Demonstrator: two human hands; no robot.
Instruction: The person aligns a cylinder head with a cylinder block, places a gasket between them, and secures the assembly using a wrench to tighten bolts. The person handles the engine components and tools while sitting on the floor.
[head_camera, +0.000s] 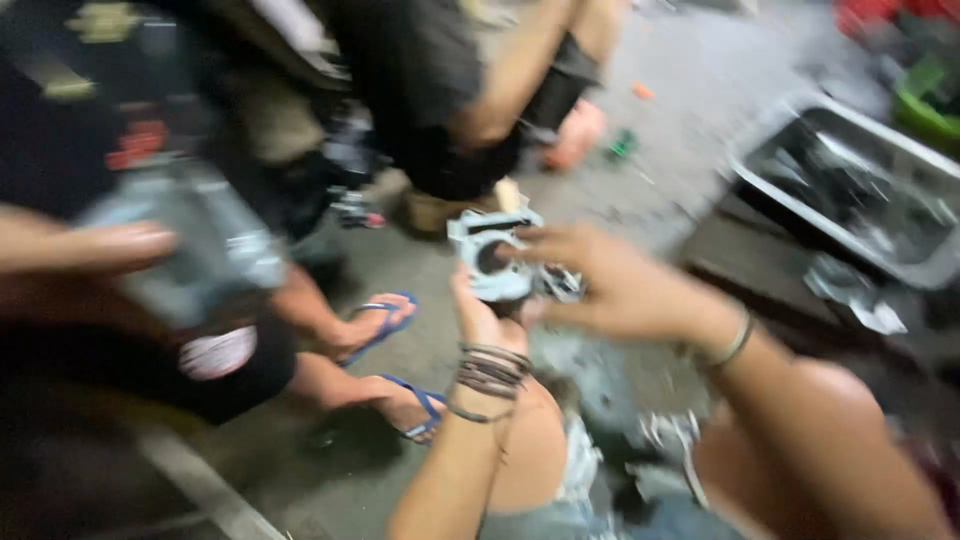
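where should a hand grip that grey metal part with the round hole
Probably by the outer walls of the grey metal part, from below, as the left hand does now. That leaves the round bore's face open, where the right hand reaches from the side. Blur hides finer edges.

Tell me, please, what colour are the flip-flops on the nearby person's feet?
Blue flip-flops, seen best in the head view.

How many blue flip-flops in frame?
2. One flip-flop on a co-worker's foot left of centre, the second flip-flop on the other foot just below it. Heavy blur; other footwear may be hidden behind the crouching people.
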